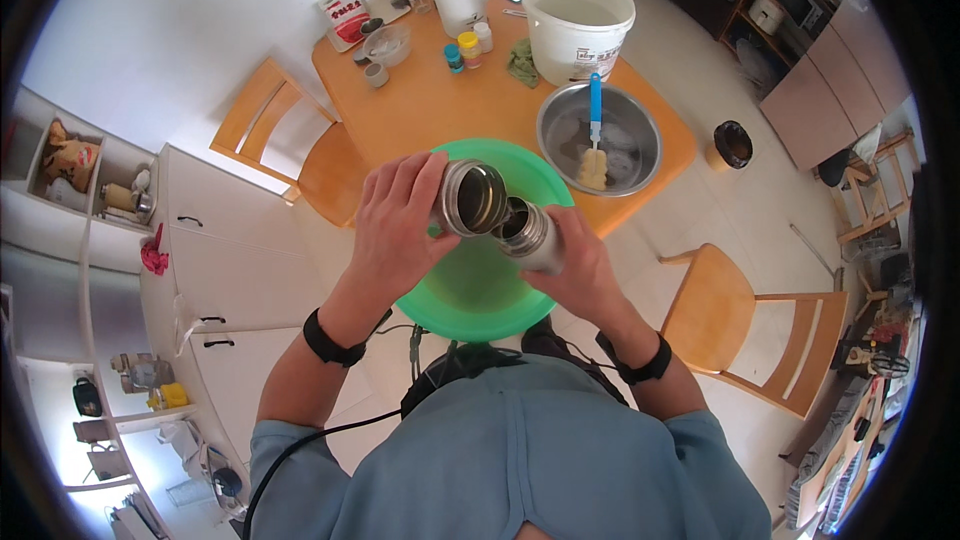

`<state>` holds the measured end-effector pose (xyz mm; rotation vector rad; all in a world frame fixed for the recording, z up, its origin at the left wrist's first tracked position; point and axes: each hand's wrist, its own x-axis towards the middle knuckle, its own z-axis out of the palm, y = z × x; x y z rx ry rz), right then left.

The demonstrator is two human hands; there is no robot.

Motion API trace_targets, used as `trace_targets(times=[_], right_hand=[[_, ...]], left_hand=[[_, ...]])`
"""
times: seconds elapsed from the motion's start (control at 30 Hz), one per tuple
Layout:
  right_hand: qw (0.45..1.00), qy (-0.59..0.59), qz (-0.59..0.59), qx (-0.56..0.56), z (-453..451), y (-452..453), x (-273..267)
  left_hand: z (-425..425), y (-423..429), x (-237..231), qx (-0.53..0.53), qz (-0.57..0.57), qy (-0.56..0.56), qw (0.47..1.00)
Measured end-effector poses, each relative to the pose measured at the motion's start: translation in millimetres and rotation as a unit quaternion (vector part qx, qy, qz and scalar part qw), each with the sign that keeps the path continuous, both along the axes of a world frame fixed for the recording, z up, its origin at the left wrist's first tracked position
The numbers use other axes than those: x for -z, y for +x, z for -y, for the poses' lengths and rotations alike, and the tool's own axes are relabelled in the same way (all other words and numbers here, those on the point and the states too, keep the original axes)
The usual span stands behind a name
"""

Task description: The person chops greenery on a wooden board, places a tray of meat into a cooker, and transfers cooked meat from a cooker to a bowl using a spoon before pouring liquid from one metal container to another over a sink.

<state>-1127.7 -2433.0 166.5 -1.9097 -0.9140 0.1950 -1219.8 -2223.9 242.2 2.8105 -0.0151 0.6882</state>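
Observation:
My left hand [397, 221] grips a wide-mouthed metal flask [472, 199], its open mouth facing up and towards the right. In my right hand [581, 262] is a narrower flask [531, 238] with a steel threaded neck and a pale body, tilted to the left. The two rims meet or nearly meet; whether liquid passes between them I cannot tell. Both are above a green plastic basin [480, 322] with liquid in it. Just right of the basin, a steel bowl [551, 101] holds water and a blue-handled sponge brush [595, 109].
The wooden table [427, 112] bears a white bucket [559, 52] of water, a green cloth [523, 64], a white electric kettle [457, 0], small jars and a plastic bowl [390, 45]. Wooden chairs stand left [330, 172] and right [712, 300]. A bin [729, 146] stands on the floor.

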Motion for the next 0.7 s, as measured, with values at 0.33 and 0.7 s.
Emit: trace_targets(times=[0.33, 0.7], right_hand=[[0.998, 0.007, -0.025, -0.050, -5.3, 6.9, 3.3], [0.997, 0.010, -0.029, -0.073, -15.0, 1.3, 3.9]], left_hand=[[4.2, -7.7, 1.8, -0.048, 0.004, 0.047, 0.998], [3.5, -20.5, -4.6, -0.073, 0.025, 0.117, 0.990]])
